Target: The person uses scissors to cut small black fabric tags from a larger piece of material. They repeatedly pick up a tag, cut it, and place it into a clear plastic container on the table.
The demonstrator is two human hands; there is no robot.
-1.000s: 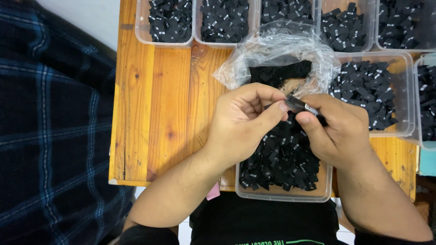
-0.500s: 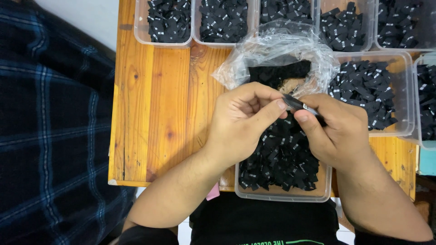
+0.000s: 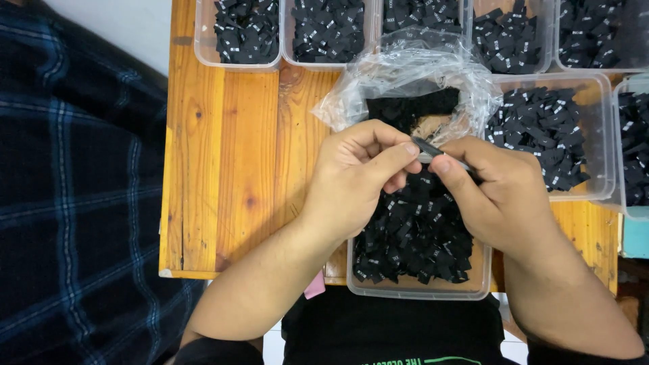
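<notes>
Blue cloth: a dark checked cloth [image 3: 74, 203] fills the 9 o'clock side, beside the table.
Table: a wooden table [image 3: 230, 169] with a bare patch next to the cloth.
Top tubs: a row of clear tubs [image 3: 203, 54] runs along 12 o'clock, each full of small black tags.
Left hand: the left hand [image 3: 358, 179] sits near the middle, its thumb and finger pressed together on one end of a small black tag [image 3: 427, 148].
Black tag: it is up in the air between both hands, above the near tub.
Plastic bag: a crinkly clear bag [image 3: 412, 81] lies open just past the hands, toward 12 o'clock, with dark stuff inside.
Near tub: a clear tub [image 3: 416, 292] at 6 o'clock, heaped with black tags, lies under the hands.
Right hand: the right hand [image 3: 503, 196] pinches the other end of the same tag, fingers closed tight.
Side tub: another tub [image 3: 602, 135] of tags sits at 3 o'clock.
</notes>
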